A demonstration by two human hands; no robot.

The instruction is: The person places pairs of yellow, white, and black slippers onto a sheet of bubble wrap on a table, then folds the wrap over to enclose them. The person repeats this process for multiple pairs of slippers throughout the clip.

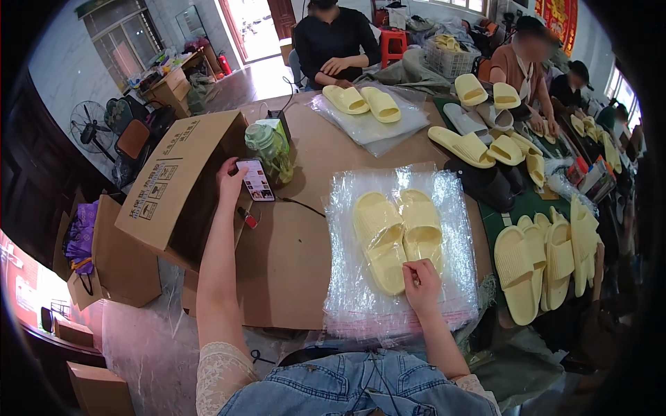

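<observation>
My left hand [229,182] is at the left edge of a smartphone [257,182], its fingers closed on that edge. The phone stands tilted with its screen lit, in front of a green-lidded jar [272,152]. A pair of pale yellow slippers [378,239] lies toes away from me on a stack of clear plastic bags [347,305]. Shiny clear film seems to cover the slippers. My right hand [422,283] is at their heel ends, thumb and fingers drawn together; what they pinch, if anything, is too small to make out.
An open cardboard carton [182,173] stands left of the phone. A bagged slipper pair [364,104] lies across the table near a seated person [336,41]. More yellow slippers [520,270] stand in a row at right. A black cable [302,202] runs from the phone.
</observation>
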